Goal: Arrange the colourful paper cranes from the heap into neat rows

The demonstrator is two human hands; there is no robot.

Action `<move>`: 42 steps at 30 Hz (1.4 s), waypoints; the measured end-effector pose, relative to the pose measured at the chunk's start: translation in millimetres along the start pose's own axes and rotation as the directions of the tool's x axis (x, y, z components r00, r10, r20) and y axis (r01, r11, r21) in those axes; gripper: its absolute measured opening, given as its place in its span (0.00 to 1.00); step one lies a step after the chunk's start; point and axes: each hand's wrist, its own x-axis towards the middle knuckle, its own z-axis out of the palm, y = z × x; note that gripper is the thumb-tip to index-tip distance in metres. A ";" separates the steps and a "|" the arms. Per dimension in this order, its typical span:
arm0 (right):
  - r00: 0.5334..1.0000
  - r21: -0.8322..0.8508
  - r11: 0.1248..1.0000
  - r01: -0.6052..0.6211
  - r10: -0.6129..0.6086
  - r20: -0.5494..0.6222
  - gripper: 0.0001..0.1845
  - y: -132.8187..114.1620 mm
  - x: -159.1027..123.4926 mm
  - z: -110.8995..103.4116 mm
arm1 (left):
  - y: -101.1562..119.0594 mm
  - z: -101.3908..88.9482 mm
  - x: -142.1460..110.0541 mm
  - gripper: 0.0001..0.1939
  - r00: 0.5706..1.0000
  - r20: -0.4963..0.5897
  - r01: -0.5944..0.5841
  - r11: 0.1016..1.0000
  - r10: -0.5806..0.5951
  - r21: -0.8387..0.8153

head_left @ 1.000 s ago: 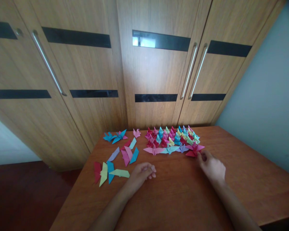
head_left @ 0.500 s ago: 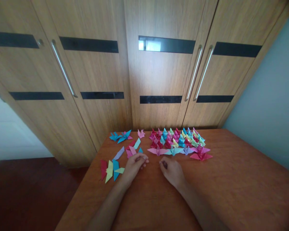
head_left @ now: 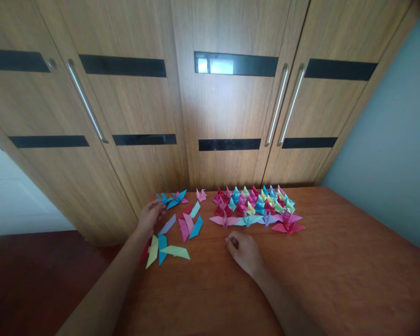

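My left hand (head_left: 152,216) is stretched to the back left of the table, its fingertips at a small blue paper crane (head_left: 165,199). Its fingers look partly bent and apart around the crane's near side; I cannot make out a firm grip. Beside that crane lies a larger blue paper crane (head_left: 177,199) with pink paper under it. My right hand (head_left: 243,252) rests on the table with its fingers curled in and nothing visible in them. Just beyond it stand spread-winged paper cranes, among them a pink crane (head_left: 225,220) and a light blue crane (head_left: 248,220).
Rows of colourful paper cranes (head_left: 254,200) stand at the back of the wooden table (head_left: 336,261). Flat folded papers, such as a pale green one (head_left: 177,252) and a lilac one (head_left: 168,224), lie at the left. A wooden wardrobe (head_left: 227,116) rises behind.
My left hand has moved left and away from me, from the table's middle to the small blue crane, uncovering folded papers. My right hand has stayed in place. The view has shifted slightly.
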 end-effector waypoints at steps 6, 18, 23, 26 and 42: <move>1.000 -0.001 1.000 -0.008 0.008 0.002 0.11 2.4 1.5 0.7 | -7.0 11.1 6.6 0.09 0.994 0.061 0.104 0.980 -0.094 -0.172; 1.000 0.172 0.985 0.005 -0.001 -0.020 0.12 -1.8 0.7 -3.6 | 17.2 7.9 -50.1 0.22 0.992 0.108 -0.034 0.958 0.067 -0.286; 1.000 0.498 0.867 -0.017 0.006 0.025 0.13 -9.7 -2.9 -11.6 | 12.0 34.1 -118.7 0.27 0.934 0.339 -0.101 0.993 0.115 -0.060; 0.997 0.670 0.738 -0.080 0.048 0.065 0.15 -9.6 -4.3 -13.8 | -6.7 63.0 -153.0 0.30 0.809 0.580 -0.126 0.992 0.096 0.012; 0.980 0.780 0.614 -0.116 0.199 -0.011 0.11 -0.3 1.5 -15.2 | -41.8 94.6 -177.7 0.23 0.620 0.782 -0.076 0.997 0.061 -0.018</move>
